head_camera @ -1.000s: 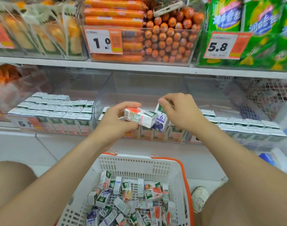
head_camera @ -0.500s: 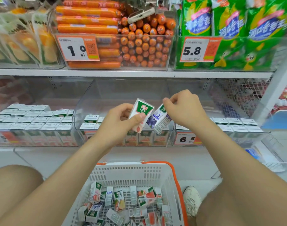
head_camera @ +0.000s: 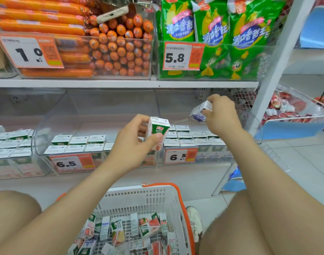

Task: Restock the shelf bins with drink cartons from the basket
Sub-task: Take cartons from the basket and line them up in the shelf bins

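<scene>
We are gripping a green-and-white drink carton (head_camera: 158, 134) in our left hand (head_camera: 131, 142), our right hand (head_camera: 222, 115) pinching a purple-and-white carton (head_camera: 200, 112) above the right clear plastic bin (head_camera: 217, 156); dropped tilted, it could topple the standing rows (head_camera: 192, 139).

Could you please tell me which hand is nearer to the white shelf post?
Right. The right hand, holding a carton, is just left of the white shelf post; the left hand is farther left and lower.

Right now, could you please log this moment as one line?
left hand: holds red-green carton | right hand: holds purple carton at right bin | basket: contains loose cartons
</scene>
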Motion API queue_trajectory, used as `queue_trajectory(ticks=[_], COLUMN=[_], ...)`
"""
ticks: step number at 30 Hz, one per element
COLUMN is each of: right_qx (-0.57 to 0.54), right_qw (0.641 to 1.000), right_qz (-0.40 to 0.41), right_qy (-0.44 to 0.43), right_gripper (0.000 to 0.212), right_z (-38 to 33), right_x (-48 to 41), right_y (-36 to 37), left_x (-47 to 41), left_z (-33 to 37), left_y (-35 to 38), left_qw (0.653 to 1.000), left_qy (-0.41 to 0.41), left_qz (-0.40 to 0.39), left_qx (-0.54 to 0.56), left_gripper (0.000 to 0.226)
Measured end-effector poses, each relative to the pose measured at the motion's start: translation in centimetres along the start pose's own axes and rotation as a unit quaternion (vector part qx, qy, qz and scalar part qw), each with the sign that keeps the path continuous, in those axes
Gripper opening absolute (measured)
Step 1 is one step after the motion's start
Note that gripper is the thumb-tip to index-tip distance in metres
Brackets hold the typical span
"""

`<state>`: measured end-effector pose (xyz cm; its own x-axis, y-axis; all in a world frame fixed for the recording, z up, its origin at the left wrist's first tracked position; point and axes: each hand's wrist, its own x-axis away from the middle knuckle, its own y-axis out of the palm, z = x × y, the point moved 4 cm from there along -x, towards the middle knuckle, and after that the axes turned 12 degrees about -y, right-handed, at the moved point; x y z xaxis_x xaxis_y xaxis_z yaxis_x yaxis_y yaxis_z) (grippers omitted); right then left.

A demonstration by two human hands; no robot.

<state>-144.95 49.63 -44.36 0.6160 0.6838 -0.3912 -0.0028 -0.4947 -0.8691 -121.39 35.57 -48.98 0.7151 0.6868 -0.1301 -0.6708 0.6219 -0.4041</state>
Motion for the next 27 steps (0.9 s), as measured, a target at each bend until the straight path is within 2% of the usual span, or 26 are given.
queue_trajectory(ticks=[4,7,12,13,15,17,19,20,22,24,27], right_qx=[0.100,0.127,0.100,0.090,0.088,0.057,-0.085,-0.167,-0.266,-0.282,-0.318], right_qw=[0.985,0.967,0.950,0.952,0.967,0.991,0.991,0.976,0.948,0.934,0.920], right_qz=[-0.121,-0.200,-0.289,-0.288,-0.236,-0.101,0.043,0.067,0.013,-0.065,-0.077], right_qy=[-0.065,-0.093,-0.071,-0.059,-0.044,-0.059,-0.095,-0.120,-0.171,-0.210,-0.215], right_gripper=[0.032,0.023,0.053,0.051,0.030,0.027,0.027,0.024,0.020,0.024,0.020], right_z=[1.3,1.6,0.9,0.7,-0.7,-3.0,-7.2,-9.5,-13.7,-16.5,-19.2], right_x=[-1.5,-2.2,-1.3,-1.1,-0.9,-0.9,0.7,1.8,4.0,5.5,5.6], right_y=[3.7,6.2,6.9,6.6,5.3,3.6,1.6,1.2,1.5,3.0,4.6], left_x=[-0.4,-0.4,0.2,0.3,0.6,1.0,1.5,1.7,2.1,2.6,3.4], left_z=[-0.9,-1.7,-1.7,-1.7,-1.4,-1.3,-1.4,-1.5,-1.6,-1.5,-2.0], left_y=[0.8,0.3,-0.9,-1.2,-1.8,-2.5,-3.5,-4.0,-5.3,-6.9,-9.9], left_qw=[1.000,0.999,0.997,0.997,0.998,0.998,0.998,0.998,0.999,0.999,0.999], left_qy=[-0.013,-0.035,-0.061,-0.062,-0.058,-0.056,-0.057,-0.055,-0.048,-0.040,-0.029], left_qz=[0.004,0.003,-0.007,-0.006,-0.010,-0.007,0.000,0.003,0.003,-0.007,-0.017], left_qx=[0.004,0.019,0.036,0.036,0.037,0.036,0.030,0.026,0.019,0.017,0.010], left_gripper=[0.026,0.024,0.023,0.023,0.024,0.023,0.022,0.022,0.022,0.023,0.024])
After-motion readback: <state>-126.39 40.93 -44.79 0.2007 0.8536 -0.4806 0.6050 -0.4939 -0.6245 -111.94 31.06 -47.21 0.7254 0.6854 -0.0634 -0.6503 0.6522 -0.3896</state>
